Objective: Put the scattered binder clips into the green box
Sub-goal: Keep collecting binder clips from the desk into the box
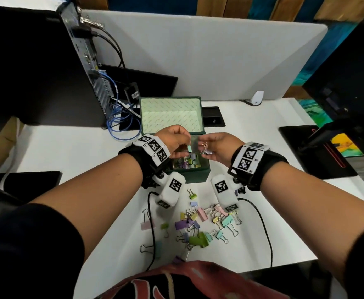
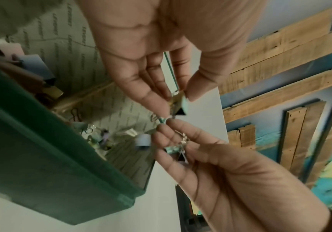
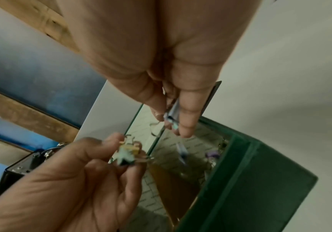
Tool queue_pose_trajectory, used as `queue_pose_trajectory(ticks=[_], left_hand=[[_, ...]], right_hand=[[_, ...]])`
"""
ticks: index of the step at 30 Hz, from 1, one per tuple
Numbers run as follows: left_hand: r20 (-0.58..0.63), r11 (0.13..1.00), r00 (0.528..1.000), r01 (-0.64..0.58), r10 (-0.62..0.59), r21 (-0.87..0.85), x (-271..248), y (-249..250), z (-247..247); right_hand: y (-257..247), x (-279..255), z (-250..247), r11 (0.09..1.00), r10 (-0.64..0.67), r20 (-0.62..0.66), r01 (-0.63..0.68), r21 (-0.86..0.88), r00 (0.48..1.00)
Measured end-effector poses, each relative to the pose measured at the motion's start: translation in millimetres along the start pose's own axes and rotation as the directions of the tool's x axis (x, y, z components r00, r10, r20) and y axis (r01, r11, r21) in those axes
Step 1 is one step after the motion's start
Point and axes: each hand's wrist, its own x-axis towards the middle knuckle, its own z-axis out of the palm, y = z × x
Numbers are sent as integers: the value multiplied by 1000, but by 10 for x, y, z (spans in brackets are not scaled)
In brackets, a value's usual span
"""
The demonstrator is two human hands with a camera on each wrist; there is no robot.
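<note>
Now both hands [image 1: 195,145], clips pinched, over green box [image 1: 196,175]

Both hands crowd the green box [image 1: 198,176] mouth; loose clips [image 1: 200,225] litter the table's [image 1: 273,212] near edge, bare stretches either side

One green box [image 1: 195,175], two hands, perhaps twenty-five scattered binder clips [image 1: 200,225]

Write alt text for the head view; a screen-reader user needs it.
Both hands hover over an open green box partly filled with binder clips; the left hand pinches a mint clip, the right hand a pale one. More pastel clips lie scattered on the white desk.
</note>
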Motion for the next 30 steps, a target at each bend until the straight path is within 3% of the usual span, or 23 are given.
queue_pose_trajectory(ticks=[6,10,13,15,18,20,22,24,30], left_hand=[[-32,998,998,-52,53,25,20,-34,-43],[-12,983,996,-91,94,159,-67,-55,-130],[45,950,991,-136,128,283,-246,-75,-185],[125,856,983,-178,134,485,-349,-146,-228],[305,537,951,-282,48,795,-417,-315,-286],[386,313,920,-347,-71,884,-438,-471,-306],[420,163,895,-396,-152,904,-457,-646,-325],[422,103,881,-410,-212,906,-477,-790,-336],[495,49,812,-507,-309,861,-528,-1000,-253]], right_hand=[[21,62,64,996,-36,10,36,-78,999],[130,14,-81,938,-168,19,166,-305,986],[234,-98,-243,920,-215,-10,199,-338,977],[329,-205,-364,896,-250,-41,215,-388,967],[543,-316,-561,833,-229,-67,160,-530,971],[702,-346,-675,713,-161,-46,84,-697,986],[827,-389,-737,528,-84,1,45,-848,996],[947,-415,-758,418,-42,72,83,-905,997],[1165,-381,-657,350,-24,111,113,-930,993]])
